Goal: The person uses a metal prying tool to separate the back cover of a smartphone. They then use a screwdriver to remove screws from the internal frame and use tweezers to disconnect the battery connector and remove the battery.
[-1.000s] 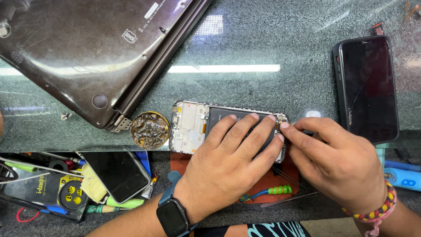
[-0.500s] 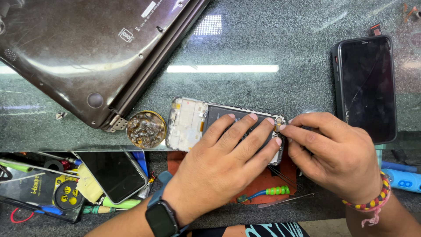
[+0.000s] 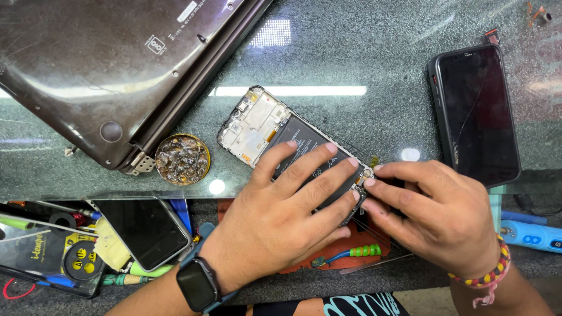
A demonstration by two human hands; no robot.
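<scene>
Round tin (image 3: 182, 159) seen left of centre on tabletop (image 3: 363, 64), filled with lumpy grey-brown residue. Since earlier frame, opened phone (image 3: 270, 130) turned from level to diagonal, far-left end raised toward laptop (image 3: 99, 64). Phone back removed: pale frame and board exposed at far-left, dark battery across middle. Left hand (image 3: 281, 210) pressed flat, fingers spread on battery. Right hand (image 3: 439, 213) pinched at phone's near-right corner; anything grasped cannot be told. Black phone (image 3: 475, 114) lying far right.
</scene>
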